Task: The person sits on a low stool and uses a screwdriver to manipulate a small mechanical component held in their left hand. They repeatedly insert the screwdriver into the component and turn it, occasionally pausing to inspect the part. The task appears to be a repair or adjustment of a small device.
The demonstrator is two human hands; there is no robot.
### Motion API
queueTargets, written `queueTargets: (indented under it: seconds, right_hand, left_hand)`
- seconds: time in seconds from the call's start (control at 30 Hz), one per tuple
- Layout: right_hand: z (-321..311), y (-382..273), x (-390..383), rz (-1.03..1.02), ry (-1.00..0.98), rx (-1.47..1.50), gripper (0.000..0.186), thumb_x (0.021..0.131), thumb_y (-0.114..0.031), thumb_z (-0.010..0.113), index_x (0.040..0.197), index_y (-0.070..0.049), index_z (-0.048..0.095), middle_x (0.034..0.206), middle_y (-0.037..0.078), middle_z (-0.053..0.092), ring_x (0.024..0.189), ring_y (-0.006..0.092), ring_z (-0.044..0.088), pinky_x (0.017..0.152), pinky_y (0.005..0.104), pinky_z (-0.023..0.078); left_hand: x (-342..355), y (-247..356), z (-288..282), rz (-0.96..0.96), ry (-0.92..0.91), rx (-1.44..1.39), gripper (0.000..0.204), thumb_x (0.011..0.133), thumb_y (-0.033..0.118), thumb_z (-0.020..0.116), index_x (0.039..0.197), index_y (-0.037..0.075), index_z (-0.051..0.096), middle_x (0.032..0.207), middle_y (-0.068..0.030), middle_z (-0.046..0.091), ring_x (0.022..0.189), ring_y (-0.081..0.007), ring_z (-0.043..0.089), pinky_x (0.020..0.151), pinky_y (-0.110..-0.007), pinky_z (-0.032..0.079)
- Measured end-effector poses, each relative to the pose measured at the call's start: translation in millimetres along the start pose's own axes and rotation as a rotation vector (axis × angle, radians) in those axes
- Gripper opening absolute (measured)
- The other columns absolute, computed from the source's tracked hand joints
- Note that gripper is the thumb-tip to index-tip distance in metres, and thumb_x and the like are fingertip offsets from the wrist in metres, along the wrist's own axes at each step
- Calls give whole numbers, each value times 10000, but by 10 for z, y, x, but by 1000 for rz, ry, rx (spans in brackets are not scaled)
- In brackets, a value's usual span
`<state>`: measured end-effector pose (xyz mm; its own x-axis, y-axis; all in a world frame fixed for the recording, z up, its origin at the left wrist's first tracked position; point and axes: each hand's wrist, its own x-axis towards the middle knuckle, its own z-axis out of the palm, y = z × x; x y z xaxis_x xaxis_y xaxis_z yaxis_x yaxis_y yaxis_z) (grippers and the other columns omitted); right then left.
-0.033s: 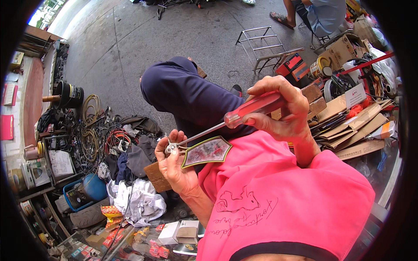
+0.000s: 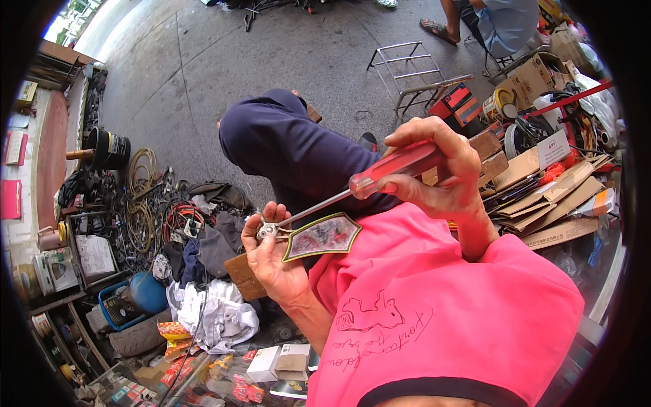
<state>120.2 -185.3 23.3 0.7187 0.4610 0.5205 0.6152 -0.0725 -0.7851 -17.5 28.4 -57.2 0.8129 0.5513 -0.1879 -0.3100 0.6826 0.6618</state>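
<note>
Yellow-rimmed mirror (image 2: 322, 237) | over your navy trousers (image 2: 298, 146), beside your left hand (image 2: 278, 268) | left grip clamped on the silver bracket (image 2: 266, 228), apparently to steady it | your right hand (image 2: 451, 183) clasps the red-handled screwdriver (image 2: 395, 169), slanted toward that bracket

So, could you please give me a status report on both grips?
Right grip closed around red screwdriver. Left grip on metal fitting, yellow-rimmed panel alongside. Screwdriver tip at fitting, contact unclear. No obstruction visible.
</note>
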Motion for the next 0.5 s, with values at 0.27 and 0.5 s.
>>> queueTargets:
  seconds: [0.27, 0.5]
  right_hand:
    - [35, 53, 10, 48, 5, 5, 377, 754, -163, 807, 1008, 5, 585, 815, 77, 686, 763, 111, 678, 655, 227, 514]
    - [36, 96, -51, 129, -30, 26, 356, 769, -143, 792, 1006, 18, 579, 820, 76, 680, 770, 102, 674, 645, 221, 521]
  left_hand:
    - [59, -58, -167, -80, -23, -236, 284, 971, 112, 456, 1237, 16, 477, 1290, -231, 506, 1176, -320, 526, 1043, -456, 417]
    - [92, -138, -292, -111, -29, -317, 287, 981, 161, 486, 1244, 47, 504, 1291, -199, 516, 1122, -289, 553, 992, -438, 461]
